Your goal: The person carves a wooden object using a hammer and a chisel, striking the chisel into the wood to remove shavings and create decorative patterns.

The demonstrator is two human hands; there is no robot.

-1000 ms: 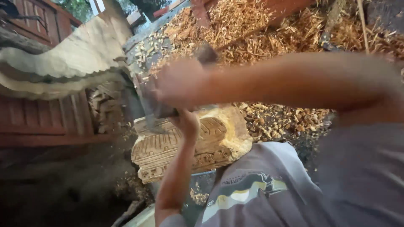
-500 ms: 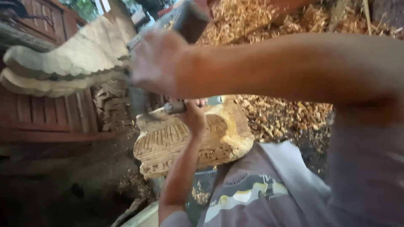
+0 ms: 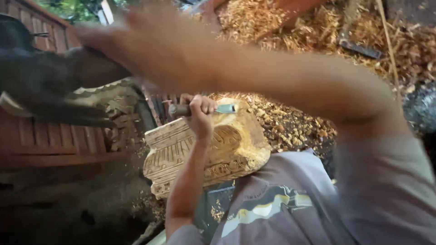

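The left hand [image 3: 200,113] keeps its grip clamped around a chisel [image 3: 204,109], whose metal blade pokes out just past the fingers and touches the top of a carved wooden block [image 3: 204,154] directly beneath. The right hand [image 3: 136,41] (heavily blurred) hangs well above that grip; its hold cannot be told. Wood shavings [image 3: 290,122] lie beyond the block.

- bare forearms, no gloves or rings on the hands that I can spot
- short grey sleeves
- grey shirt [image 3: 281,199] with wavy yellow-white stripe
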